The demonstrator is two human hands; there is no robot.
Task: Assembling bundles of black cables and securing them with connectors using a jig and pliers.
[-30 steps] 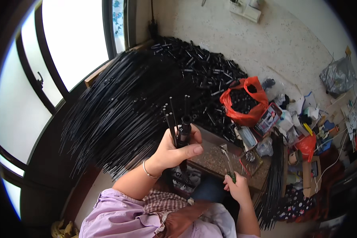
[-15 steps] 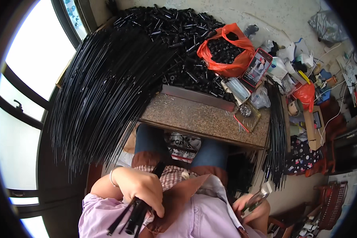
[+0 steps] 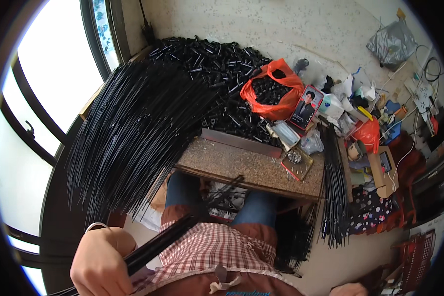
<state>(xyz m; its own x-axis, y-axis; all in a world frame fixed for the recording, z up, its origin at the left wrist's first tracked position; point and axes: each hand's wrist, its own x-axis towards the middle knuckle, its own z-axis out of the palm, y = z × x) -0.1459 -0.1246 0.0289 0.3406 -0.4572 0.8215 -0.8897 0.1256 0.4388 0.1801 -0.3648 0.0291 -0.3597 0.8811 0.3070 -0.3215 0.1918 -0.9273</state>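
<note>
My left hand [image 3: 101,261] is at the lower left, its fingers wrapped round a folded black umbrella frame [image 3: 170,238]. That frame slants up to the right across my lap, its thin ribs spreading toward the desk edge; its lower end leaves the picture. Only the knuckles of my right hand [image 3: 349,290] show at the lower right edge, so its fingers and anything in them are hidden. A large sheaf of thin black ribs [image 3: 133,133] covers the desk's left side. Behind it lies a heap of small black tubular parts [image 3: 202,56].
The speckled desk [image 3: 227,165] carries a metal strip [image 3: 241,143], a red bag [image 3: 249,96] of small black parts, a propped phone [image 3: 306,106] and a small tray [image 3: 297,167] of metal pins. More black rods [image 3: 334,197] hang over its right edge. Clutter fills the far right.
My left hand has swung left and down, and the umbrella frame now points up to the right. My right hand, holding pliers before, has dropped mostly out of the picture. The view has tilted.
</note>
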